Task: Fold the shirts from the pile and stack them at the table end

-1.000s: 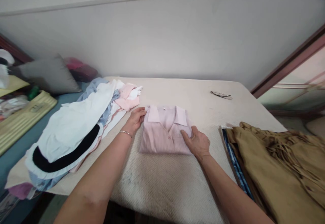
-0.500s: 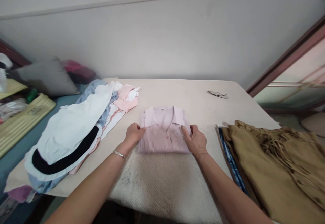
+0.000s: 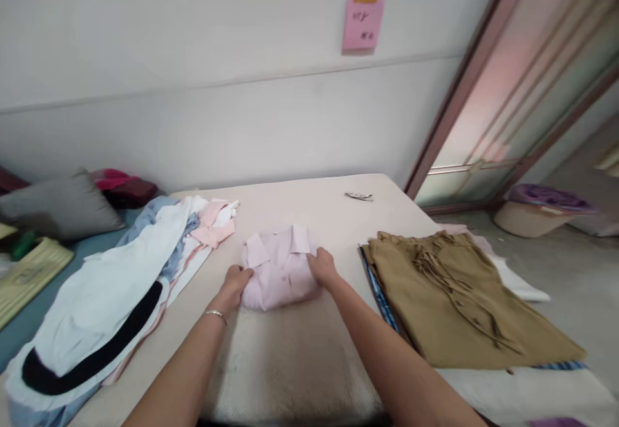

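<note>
A pale pink collared shirt [image 3: 280, 272], folded into a compact bundle, is between my two hands near the middle of the table. At its left edge, my left hand [image 3: 236, 283] is closed on the cloth, with a silver bracelet on the wrist. My right hand [image 3: 323, 267] grips the opposite edge just below the collar. The collar faces away from me, and the front of the bundle bulges and looks slightly blurred. Whether its underside touches the table cover, I cannot tell.
On the left lies a heap of white, blue and pink clothes [image 3: 130, 253]. Brown drawstring trousers [image 3: 449, 304] top a folded stack at right. Glasses [image 3: 358, 196] rest toward the back of the pale-covered table [image 3: 285, 366]. A bin [image 3: 536, 214] stands on the floor beyond.
My view has swung right and up, bringing in a pink wall note and the bin. The shirt, flat before, now bunches and bulges between my hands, which still hold its sides.
</note>
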The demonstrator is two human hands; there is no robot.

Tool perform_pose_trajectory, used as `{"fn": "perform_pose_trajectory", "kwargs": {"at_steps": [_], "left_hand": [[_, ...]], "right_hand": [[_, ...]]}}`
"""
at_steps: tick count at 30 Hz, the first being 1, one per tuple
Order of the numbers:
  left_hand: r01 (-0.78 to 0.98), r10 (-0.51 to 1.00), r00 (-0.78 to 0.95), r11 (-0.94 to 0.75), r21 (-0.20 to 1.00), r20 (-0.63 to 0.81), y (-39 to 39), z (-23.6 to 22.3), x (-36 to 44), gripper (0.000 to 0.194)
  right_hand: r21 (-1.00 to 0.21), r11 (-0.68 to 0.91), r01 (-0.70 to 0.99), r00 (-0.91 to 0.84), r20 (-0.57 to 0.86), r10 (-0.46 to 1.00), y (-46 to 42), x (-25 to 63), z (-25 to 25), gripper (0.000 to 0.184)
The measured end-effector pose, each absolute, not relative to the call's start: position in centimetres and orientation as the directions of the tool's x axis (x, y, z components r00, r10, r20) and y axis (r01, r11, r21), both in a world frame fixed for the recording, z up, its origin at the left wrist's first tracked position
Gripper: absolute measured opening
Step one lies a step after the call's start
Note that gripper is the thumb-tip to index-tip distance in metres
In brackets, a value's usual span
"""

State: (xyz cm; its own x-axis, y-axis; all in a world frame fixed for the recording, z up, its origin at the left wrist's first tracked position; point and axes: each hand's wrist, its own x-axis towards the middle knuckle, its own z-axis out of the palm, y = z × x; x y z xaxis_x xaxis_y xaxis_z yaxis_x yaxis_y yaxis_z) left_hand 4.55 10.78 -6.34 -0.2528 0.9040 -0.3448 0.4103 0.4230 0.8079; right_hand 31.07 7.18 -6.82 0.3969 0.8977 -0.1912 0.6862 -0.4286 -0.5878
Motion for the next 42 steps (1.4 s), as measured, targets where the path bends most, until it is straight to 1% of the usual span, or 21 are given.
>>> {"fn": "perform_pose_trajectory", "kwargs": {"at_steps": [3, 6, 11, 15, 18, 23, 26, 28, 30, 32, 34, 37, 40, 42], "left_hand": [[0.244, 0.873, -0.146, 0.487, 0.838, -0.465, 9.9, -5.0, 5.0, 0.015], [0.143, 0.847, -0.062, 0.530, 0.836, -0.527, 8.8, -3.7, 5.2, 0.015], [-0.102, 0.781, 0.020, 0.622, 0.776, -0.624, 6.3, -3.4, 4.6, 0.021], [-0.148, 0.750, 0.033, 0.657, 0.739, -0.660, 3.8, -4.2, 3.6, 0.028], [-0.177, 0.756, 0.026, 0.648, 0.741, -0.654, 2.0, -4.3, 3.3, 0.030], [-0.244, 0.799, 0.048, 0.591, 0.769, -0.600, 0.1, -3.0, 4.2, 0.040], [-0.217, 0.814, 0.070, 0.577, 0.787, -0.577, -0.2, -1.3, 5.8, 0.043], [-0.197, 0.839, 0.086, 0.543, 0.816, -0.537, -0.1, 0.4, 7.6, 0.041], [-0.194, 0.876, 0.106, 0.482, 0.854, -0.471, -0.1, 2.5, 10.0, 0.042], [-0.212, 0.909, 0.163, 0.412, 0.886, -0.384, -0.2, 4.9, 13.1, 0.048], [-0.246, 0.928, 0.241, 0.341, 0.907, -0.283, -0.3, 7.3, 17.0, 0.056], [-0.331, 0.931, 0.344, 0.244, 0.912, -0.125, -0.7, 10.0, 23.5, 0.063], [-0.390, 0.913, 0.409, 0.180, 0.903, -0.005, -1.2, 9.6, 29.8, 0.066], [-0.383, 0.898, 0.440, 0.202, 0.901, -0.014, -1.9, 7.1, 33.3, 0.066]], "right_hand": [[-0.641, -0.442, 0.627, 0.402, -0.220, 0.889, 6.3, 30.7, -6.1, 0.031], [-0.690, -0.418, 0.591, 0.363, -0.236, 0.902, 5.1, 31.1, -5.5, 0.028], [-0.695, -0.393, 0.603, 0.352, -0.211, 0.912, 2.6, 31.5, -4.9, 0.033], [-0.679, -0.392, 0.621, 0.342, -0.215, 0.915, 0.8, 30.9, -4.8, 0.034], [-0.681, -0.382, 0.625, 0.332, -0.211, 0.919, 0.0, 30.6, -4.6, 0.033], [-0.689, -0.373, 0.622, 0.326, -0.205, 0.923, -0.8, 30.8, -3.4, 0.030], [-0.689, -0.355, 0.632, 0.325, -0.180, 0.928, -1.1, 31.6, -1.7, 0.028], [-0.691, -0.323, 0.647, 0.319, -0.139, 0.937, -1.2, 32.8, 0.1, 0.026], [-0.690, -0.280, 0.668, 0.312, -0.081, 0.947, -1.3, 34.7, 2.4, 0.024], [-0.681, -0.235, 0.693, 0.308, -0.016, 0.951, -1.7, 37.5, 5.3, 0.023], [-0.666, -0.199, 0.719, 0.311, 0.053, 0.949, -2.4, 41.2, 8.5, 0.023], [-0.633, -0.168, 0.756, 0.341, 0.161, 0.926, -4.1, 48.0, 12.6, 0.026], [-0.576, -0.210, 0.790, 0.398, 0.221, 0.890, -6.9, 55.0, 14.0, 0.029], [-0.456, -0.319, 0.831, 0.446, 0.204, 0.871, -9.0, 58.9, 12.5, 0.031]]}}
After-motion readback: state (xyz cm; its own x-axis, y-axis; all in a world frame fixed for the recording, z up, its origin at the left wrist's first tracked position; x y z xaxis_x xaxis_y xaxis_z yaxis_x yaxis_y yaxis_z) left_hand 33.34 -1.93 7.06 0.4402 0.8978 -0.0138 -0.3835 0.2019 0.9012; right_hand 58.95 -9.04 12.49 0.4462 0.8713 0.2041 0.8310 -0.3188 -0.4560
